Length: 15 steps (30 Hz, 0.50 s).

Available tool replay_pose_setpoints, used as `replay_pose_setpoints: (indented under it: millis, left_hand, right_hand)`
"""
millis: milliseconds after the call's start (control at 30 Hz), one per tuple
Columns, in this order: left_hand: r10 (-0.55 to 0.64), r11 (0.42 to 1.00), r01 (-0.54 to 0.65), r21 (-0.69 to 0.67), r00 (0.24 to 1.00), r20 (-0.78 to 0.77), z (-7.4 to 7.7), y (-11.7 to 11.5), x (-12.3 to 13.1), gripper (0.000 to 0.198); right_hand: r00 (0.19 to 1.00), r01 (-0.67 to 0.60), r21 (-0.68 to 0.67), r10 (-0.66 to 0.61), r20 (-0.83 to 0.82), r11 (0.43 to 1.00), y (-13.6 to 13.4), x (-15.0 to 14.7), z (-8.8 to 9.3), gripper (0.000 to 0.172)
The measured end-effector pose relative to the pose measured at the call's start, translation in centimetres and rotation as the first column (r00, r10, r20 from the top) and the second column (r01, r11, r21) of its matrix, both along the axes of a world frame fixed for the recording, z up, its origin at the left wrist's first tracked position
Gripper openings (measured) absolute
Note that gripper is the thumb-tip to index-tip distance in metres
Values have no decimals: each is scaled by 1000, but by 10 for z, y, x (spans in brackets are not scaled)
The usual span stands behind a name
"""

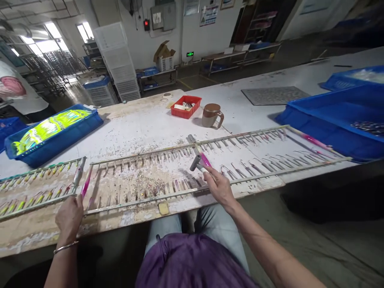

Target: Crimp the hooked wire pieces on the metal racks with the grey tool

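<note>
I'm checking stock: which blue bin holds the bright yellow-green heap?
The blue bin beyond the left hand; its bright heap sets it apart from the cropped bin beside it and the bins at right.

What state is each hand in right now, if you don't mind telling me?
Left hand: curled at the corner of the left rack; its grip cannot be told.
Right hand: closed, holding a grey-headed tool.
</note>
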<state>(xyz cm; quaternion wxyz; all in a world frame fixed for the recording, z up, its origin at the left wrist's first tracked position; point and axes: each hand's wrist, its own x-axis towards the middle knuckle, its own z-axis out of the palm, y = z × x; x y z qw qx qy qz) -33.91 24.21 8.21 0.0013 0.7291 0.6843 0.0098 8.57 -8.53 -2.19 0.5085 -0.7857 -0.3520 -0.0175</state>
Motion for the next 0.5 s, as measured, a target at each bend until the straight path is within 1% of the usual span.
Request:
replay_pose_setpoints:
  millis: [100, 167, 233, 300, 400, 500]
  left_hand:
    - [33, 999, -34, -9, 996, -85, 12, -4, -3, 67]
    - [23, 999, -27, -31, 994, -111, 15, -12, -3, 67]
    - [1, 999, -7, -50, 991, -130, 13, -23, 0, 66]
    - [-11, 997, 1, -71, 989, -145, 9, -36, 6, 64]
    - [-3, 995, -12, -99, 988, -153, 2, -54, 16, 60]
    - [-2, 995, -14, -104, 989, -149, -2, -67, 18, 59]
  right_hand:
    - [997, -55, -10, 55, 53, 998, 4, -14, -6, 48]
    - [990, -88, -8, 88, 107, 996, 5, -22, -11, 45]
    - [980, -105, -13, 106, 170, 994, 3, -27, -15, 44]
    - [969, -97, -40, 104, 223, 994, 0, -29, -20, 43]
    - [960, -49, -100, 75, 271, 994, -9, -25, -24, 43]
    - [953, -14, -131, 53, 298, 991, -19, -18, -24, 43]
